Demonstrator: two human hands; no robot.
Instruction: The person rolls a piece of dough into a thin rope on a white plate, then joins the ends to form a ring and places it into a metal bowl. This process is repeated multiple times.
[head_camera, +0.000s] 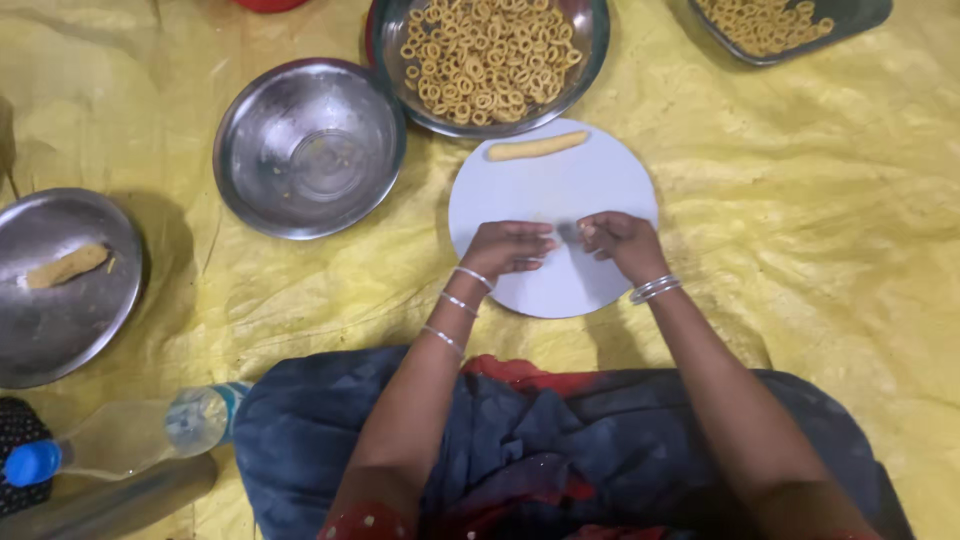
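My left hand (510, 246) and my right hand (620, 240) rest close together on a round white board (600, 180) lying on a yellow sheet. The fingertips of both hands meet at the board's middle, pinching something small that I cannot make out. A roll of pale yellow dough (537, 147) lies at the board's far edge. Beyond it stands a steel bowl (590, 60) full of small dough rings (490, 55).
An empty steel bowl (310, 145) sits to the left of the board. A steel plate (60, 320) at far left carries another dough roll (66, 266). A tray of rings (780, 25) is at top right. A plastic bottle (140, 435) lies near my left knee.
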